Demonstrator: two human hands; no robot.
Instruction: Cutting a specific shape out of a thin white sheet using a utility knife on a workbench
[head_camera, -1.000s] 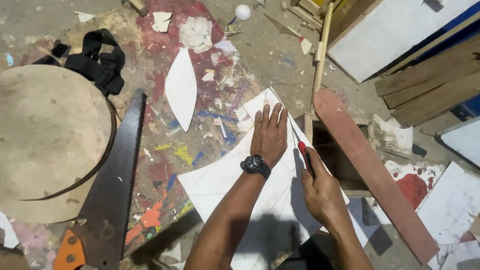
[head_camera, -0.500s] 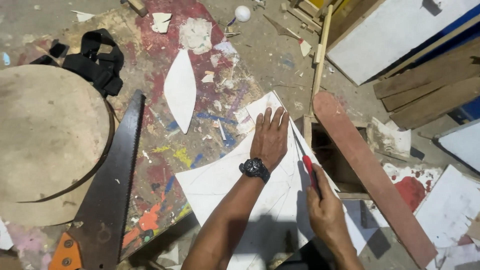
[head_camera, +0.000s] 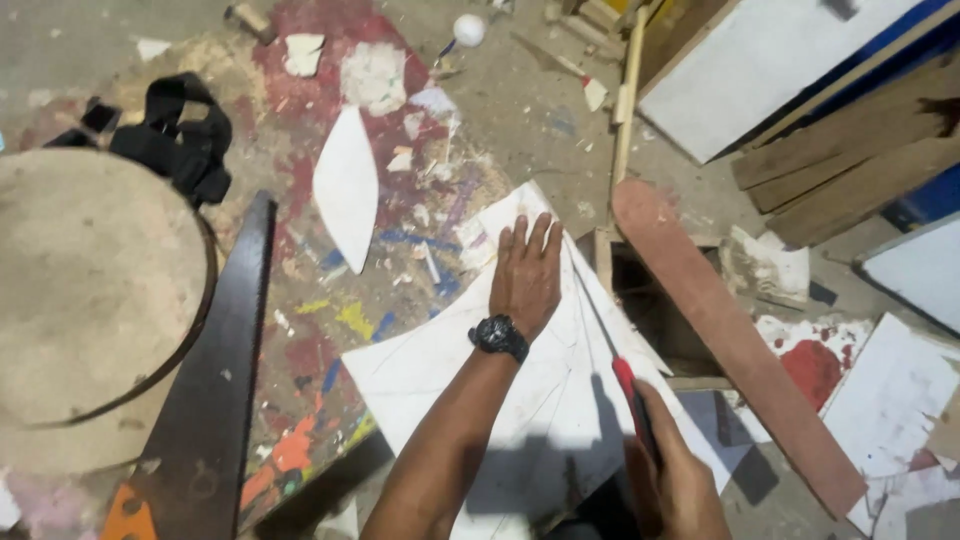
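My left hand (head_camera: 526, 272) lies flat, fingers together, on a white sheet of board (head_camera: 420, 370) that rests on the paint-stained floor. A black watch sits on that wrist. My right hand (head_camera: 675, 478) grips the red handle of a thin-bladed knife (head_camera: 610, 340). Its blade runs up along the sheet's right side, just right of my left hand. The sheet's lower part is in my own shadow.
A handsaw (head_camera: 205, 385) with an orange handle lies to the left, beside a round sawdust-covered board (head_camera: 80, 300). A white leaf-shaped cutout (head_camera: 347, 185) lies above. A reddish wooden plank (head_camera: 720, 335) slants at the right, over a dark hole. Black straps (head_camera: 175, 140), wood planks and white panels surround.
My right hand has drawn back toward me with the knife, down the sheet's right side. My left hand has stayed pressed on the sheet.
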